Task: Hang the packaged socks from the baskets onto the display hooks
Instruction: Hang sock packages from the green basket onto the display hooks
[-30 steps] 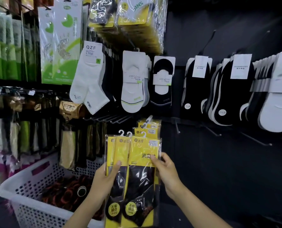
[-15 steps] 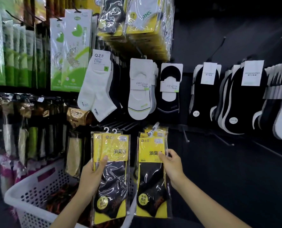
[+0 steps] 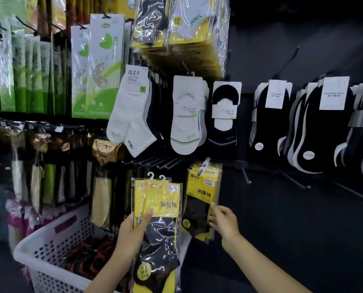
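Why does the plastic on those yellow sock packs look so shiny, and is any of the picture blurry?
Head view: glare streaks the wrap of the yellow packs in the left hand; the far-left green packages smear with blur; the right wall is dim; straight edges bow near the borders.

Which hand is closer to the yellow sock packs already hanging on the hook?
Right. The right hand touches the hanging sock packs at their lower right edge; the left hand is to their left, holding other packs.

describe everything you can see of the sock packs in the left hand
The sock packs are glossy clear sleeves with yellow card headers and dark socks inside. At least two overlap, each with a white plastic hanger hook on top. They stand upright over the white basket; the left hand grips their left edge, thumb across the front.
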`<state>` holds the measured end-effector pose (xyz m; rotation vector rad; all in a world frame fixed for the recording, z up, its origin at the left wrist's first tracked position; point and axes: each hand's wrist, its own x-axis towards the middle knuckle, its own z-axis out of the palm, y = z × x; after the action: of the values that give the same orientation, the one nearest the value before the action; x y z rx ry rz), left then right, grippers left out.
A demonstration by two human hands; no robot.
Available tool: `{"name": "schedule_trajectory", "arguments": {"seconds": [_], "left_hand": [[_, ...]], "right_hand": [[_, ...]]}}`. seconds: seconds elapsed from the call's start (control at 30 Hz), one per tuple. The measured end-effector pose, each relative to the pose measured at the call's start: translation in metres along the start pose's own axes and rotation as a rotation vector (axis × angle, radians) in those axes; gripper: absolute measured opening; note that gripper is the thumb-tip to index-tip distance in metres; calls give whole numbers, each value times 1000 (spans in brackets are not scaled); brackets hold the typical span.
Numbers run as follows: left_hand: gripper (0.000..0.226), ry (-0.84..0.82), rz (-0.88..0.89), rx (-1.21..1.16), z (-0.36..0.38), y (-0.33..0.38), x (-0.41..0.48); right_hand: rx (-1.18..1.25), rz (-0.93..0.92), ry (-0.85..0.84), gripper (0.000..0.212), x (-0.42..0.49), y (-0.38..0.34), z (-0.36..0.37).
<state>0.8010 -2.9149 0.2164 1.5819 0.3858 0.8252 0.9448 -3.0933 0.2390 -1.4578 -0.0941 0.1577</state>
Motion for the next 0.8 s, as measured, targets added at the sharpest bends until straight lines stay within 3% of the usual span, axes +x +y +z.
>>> {"name": "schedule_trajectory", "arguments": {"seconds": [0.1, 0.2, 0.37, 0.43, 0.47, 0.57, 0.8], "left_hand": [[28, -55, -27, -54, 15, 1, -6], [17, -106, 3, -76, 32, 2, -13], [12, -126, 11, -69, 43, 6, -17], [49, -125, 14, -63, 38, 12, -15], [21, -128, 23, -56, 34, 14, -13], [46, -57, 63, 31, 19, 16, -3], [43, 39, 68, 71, -6, 11, 16]], "right_hand": [[-73, -44, -273, 26, -29, -10, 2], [-94, -95, -388, 26, -45, -15, 3], [-37, -133, -299, 18, -47, -18, -8], [-52, -161, -260, 17, -44, -20, -14], [-54, -180, -241, 16, -41, -21, -16], [-41, -239, -200, 13, -33, -28, -20], [-83, -285, -181, 9, -10, -40, -1]]}}
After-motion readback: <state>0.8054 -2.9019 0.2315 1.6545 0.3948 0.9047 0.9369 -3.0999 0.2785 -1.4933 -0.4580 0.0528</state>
